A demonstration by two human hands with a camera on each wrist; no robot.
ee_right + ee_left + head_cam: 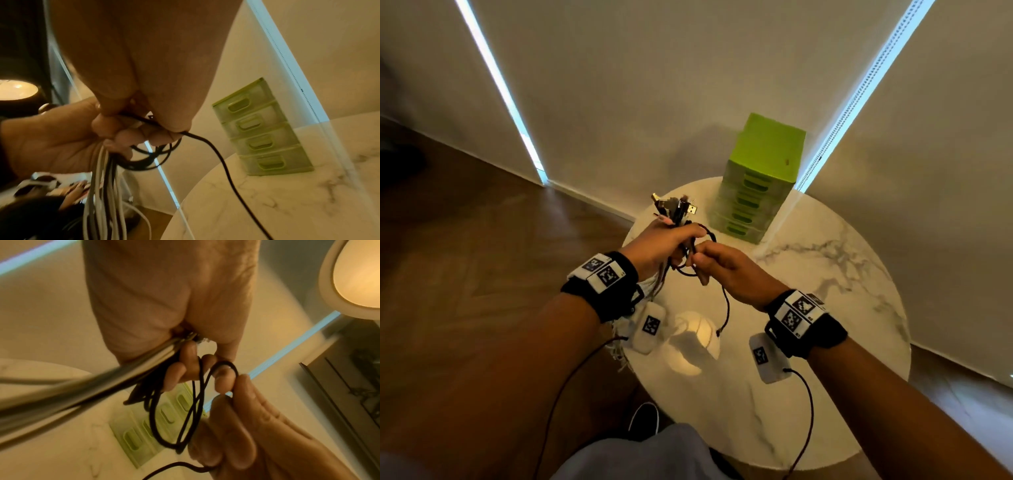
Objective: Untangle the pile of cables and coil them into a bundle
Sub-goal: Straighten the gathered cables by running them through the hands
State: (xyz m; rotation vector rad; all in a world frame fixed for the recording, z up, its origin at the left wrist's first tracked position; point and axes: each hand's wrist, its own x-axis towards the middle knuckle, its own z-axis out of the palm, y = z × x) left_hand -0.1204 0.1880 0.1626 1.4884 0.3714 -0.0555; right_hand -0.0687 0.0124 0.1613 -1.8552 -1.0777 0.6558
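My left hand (681,240) grips a bundle of white and black cables (102,186) above the round marble table's (825,308) left side. Several USB plugs (674,205) stick up out of the fist, and the strands hang down below it. My right hand (697,260) is right beside it, pinching a thin black cable (726,308) whose free end dangles just above the tabletop. In the left wrist view that black cable (185,418) forms crossed loops between the left fingers (174,374) and my right hand (226,426). The right fingertips (160,134) hold its strand (222,162).
A green mini drawer unit (760,185) stands at the table's far edge against the wall, close behind the hands. Wooden floor lies to the left of the table. A lit round lamp (359,272) glows overhead. My knee (637,452) is by the table's near edge.
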